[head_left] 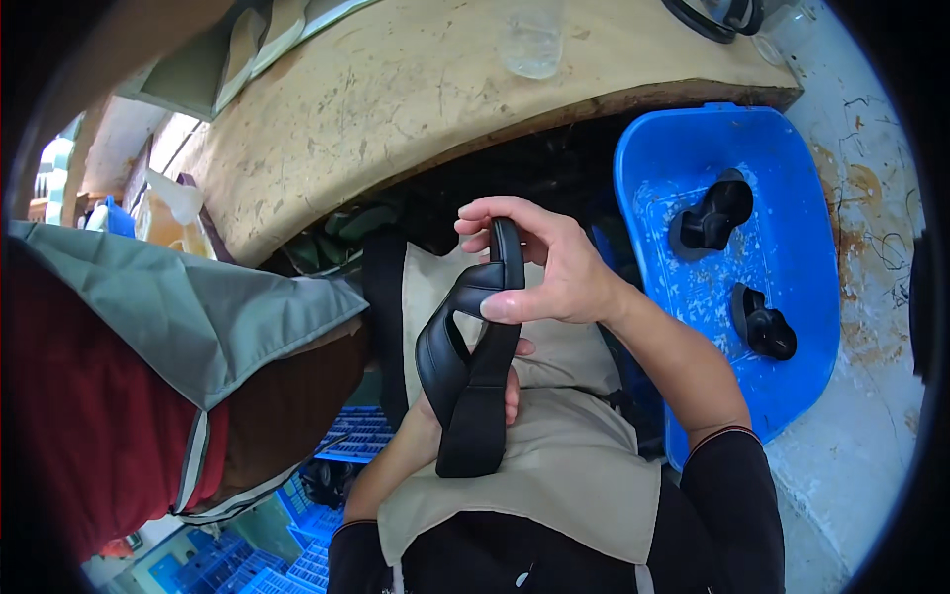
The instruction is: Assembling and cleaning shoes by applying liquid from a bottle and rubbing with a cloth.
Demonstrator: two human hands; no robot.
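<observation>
Left of the blue, round-cornered plastic tub (787, 198), the black, smooth-strapped sandal (492, 366) is held with one end pinched between the bare right hand's (569, 262) thumb and fingers; the bare left hand's (426, 419) fingertips curl around its edge, the rest of that grip hidden. Should the pinch slacken on the smooth surface, the sandal could twist or drop beside the tub, while heavy thumb pressure might crease its strap.

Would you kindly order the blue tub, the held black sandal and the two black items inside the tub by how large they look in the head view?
1. Blue tub
2. Held black sandal, perhaps enlarged by nearness to the camera
3. Upper black item and lower black item: fairly alike, so left unranked
</observation>
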